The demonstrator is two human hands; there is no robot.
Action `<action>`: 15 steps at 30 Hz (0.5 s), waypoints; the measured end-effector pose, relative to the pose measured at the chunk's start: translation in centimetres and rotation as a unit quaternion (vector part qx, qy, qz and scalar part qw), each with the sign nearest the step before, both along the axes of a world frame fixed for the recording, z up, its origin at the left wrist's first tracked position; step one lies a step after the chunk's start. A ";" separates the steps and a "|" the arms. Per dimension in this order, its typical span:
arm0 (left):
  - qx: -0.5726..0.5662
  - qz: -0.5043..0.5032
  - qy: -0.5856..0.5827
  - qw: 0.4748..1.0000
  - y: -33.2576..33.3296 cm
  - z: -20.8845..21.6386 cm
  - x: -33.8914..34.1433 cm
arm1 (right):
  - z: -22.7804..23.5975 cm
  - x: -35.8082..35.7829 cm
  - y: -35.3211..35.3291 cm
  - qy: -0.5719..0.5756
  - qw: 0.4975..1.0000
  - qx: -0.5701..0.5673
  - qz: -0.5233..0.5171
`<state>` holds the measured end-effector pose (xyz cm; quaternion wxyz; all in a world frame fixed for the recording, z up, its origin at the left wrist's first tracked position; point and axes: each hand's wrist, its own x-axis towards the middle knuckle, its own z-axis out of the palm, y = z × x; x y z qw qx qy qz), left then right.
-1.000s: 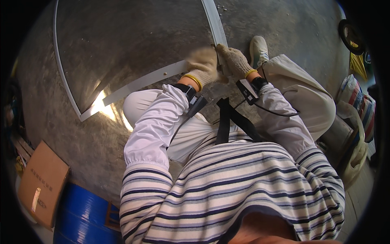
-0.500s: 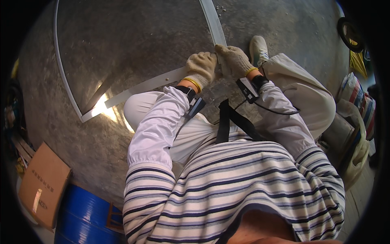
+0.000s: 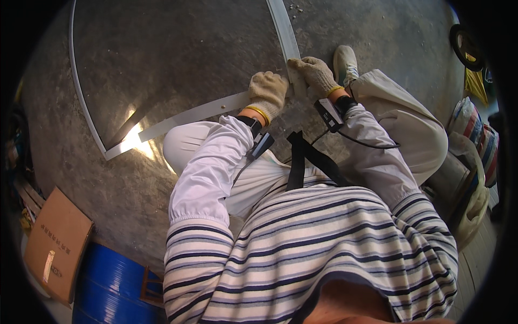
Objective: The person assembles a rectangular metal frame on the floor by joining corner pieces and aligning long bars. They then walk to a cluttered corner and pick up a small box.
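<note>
Flat grey, metal-looking frame (image 3: 286, 38) on the concrete floor (image 3: 135, 200).
Beige knit-gloved left hand (image 3: 268, 93) lies knuckles-up beside its corner (image 3: 297, 88), beige knit-gloved right hand (image 3: 315, 74) touching it; how closed, on what, I cannot tell. Steady pressure should suit.

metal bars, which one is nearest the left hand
The near bar, crossing beyond the left knee; it runs up to the left hand, while the left bar lies far off and the right bar ends beside the right hand.
</note>
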<state>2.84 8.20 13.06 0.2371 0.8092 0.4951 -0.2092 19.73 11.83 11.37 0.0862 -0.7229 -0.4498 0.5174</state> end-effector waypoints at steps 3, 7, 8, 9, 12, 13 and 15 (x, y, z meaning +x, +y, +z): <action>-0.020 0.000 0.010 1.000 0.0 -0.6 -0.2 | -0.2 -0.6 -0.2 0.004 1.000 -0.011 -0.020; 0.021 0.039 -0.032 0.999 -0.2 -1.2 -0.3 | 0.4 -1.6 1.2 0.034 0.999 -0.029 0.024; -0.002 0.049 -0.044 0.998 -0.2 -1.2 -0.2 | 0.5 -1.9 1.5 0.038 0.998 -0.031 0.037; 0.003 0.060 -0.038 0.997 -0.2 -1.2 -0.3 | 0.6 -2.2 1.9 0.035 0.998 -0.030 0.046; -0.030 0.064 -0.018 0.997 -0.1 -0.7 -0.5 | 0.7 -2.8 2.0 0.040 0.998 -0.024 0.032; -0.018 0.050 -0.018 0.998 -0.1 -0.6 -0.7 | 0.6 -2.9 1.8 0.037 0.999 -0.017 0.007; 0.011 0.032 -0.025 0.999 -0.5 -0.4 -1.0 | 0.2 -2.9 1.4 0.032 0.999 -0.014 -0.010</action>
